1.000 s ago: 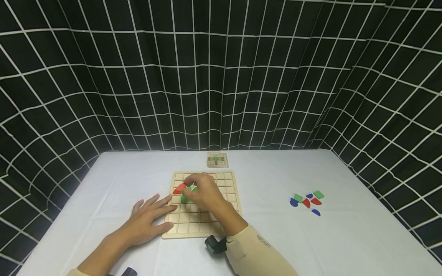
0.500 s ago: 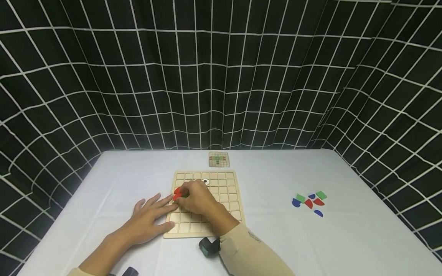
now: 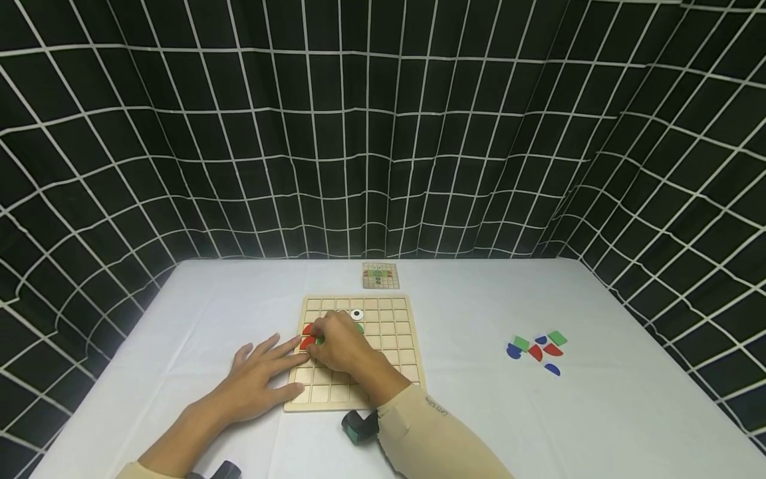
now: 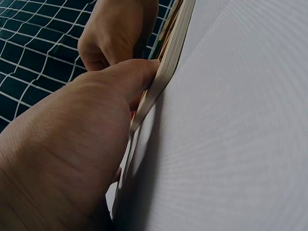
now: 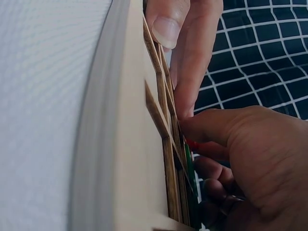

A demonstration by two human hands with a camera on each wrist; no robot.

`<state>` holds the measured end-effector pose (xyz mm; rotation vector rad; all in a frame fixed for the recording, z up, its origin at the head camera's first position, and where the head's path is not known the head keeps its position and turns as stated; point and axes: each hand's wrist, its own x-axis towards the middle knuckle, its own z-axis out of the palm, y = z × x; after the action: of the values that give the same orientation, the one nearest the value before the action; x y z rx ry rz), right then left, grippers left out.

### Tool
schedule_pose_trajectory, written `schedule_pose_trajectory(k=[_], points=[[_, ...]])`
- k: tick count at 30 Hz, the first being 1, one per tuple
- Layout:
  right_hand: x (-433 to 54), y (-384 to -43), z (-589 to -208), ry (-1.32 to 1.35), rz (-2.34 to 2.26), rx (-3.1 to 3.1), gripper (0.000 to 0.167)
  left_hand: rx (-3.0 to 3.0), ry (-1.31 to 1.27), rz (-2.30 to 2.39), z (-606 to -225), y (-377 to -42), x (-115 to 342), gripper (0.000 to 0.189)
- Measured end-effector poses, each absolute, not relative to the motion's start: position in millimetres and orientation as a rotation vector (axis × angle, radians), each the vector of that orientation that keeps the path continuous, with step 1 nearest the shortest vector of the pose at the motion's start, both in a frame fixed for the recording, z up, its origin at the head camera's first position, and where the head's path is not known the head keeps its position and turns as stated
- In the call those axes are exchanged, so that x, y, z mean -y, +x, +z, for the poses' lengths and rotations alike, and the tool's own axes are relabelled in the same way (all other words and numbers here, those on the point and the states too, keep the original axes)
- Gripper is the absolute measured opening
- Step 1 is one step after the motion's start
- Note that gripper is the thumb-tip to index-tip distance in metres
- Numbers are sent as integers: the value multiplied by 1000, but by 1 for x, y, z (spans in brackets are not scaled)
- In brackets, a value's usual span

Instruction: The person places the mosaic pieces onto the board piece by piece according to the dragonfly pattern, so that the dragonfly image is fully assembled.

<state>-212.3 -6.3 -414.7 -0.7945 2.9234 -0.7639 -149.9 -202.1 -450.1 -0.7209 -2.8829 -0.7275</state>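
Observation:
A wooden grid board (image 3: pixel 389 342) lies on the table. My right hand (image 3: pixel 342 342) is over its left part, thumb and fingertips at a red rounded tile (image 3: pixel 308 342) in a cell by the left edge. In the right wrist view, a sliver of the red tile (image 5: pixel 192 144) shows at the fingertips. Just above it lies another red tile (image 3: pixel 308 328). My left hand (image 3: pixel 257 382) rests with fingers spread, its fingertips on the board's left edge. Partly hidden by my right hand are green tiles (image 3: pixel 320 340). A white eye tile (image 3: pixel 356 314) sits further up.
A small printed card (image 3: pixel 380 275) with a grid picture lies behind the board. To the right, loose green (image 3: pixel 558 338), red (image 3: pixel 553 350) and blue (image 3: pixel 552 368) tiles are scattered on the white tablecloth (image 3: pixel 467 399). A black grid-patterned curtain (image 3: pixel 383 133) stands behind the table.
My right hand has lowered the red tile from above the board to the cell below the other red one, moving slightly left and toward me. My left hand has stayed in place.

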Motion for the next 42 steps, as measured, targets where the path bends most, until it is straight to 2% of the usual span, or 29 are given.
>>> schedule_pose_trajectory(k=[9,17,29,36,42], points=[[1,-213,-410,-813,-857,-2888,23,2891,-717,-714,-449,-150,202,54],[-19,-208,-378,-761,-1044,-2845,27,2882,-725,-709,-448,-149,202,53],[-64,-184,-334,-1012,-1213,-2965,21,2892,-704,-718,-449,-149,201,52],[-84,-170,-330,-1088,-1271,-3012,19,2876,-711,-727,-447,-148,203,52],[-111,-164,-335,-1269,-1330,-3049,20,2890,-702,-728,-450,-150,201,53]])
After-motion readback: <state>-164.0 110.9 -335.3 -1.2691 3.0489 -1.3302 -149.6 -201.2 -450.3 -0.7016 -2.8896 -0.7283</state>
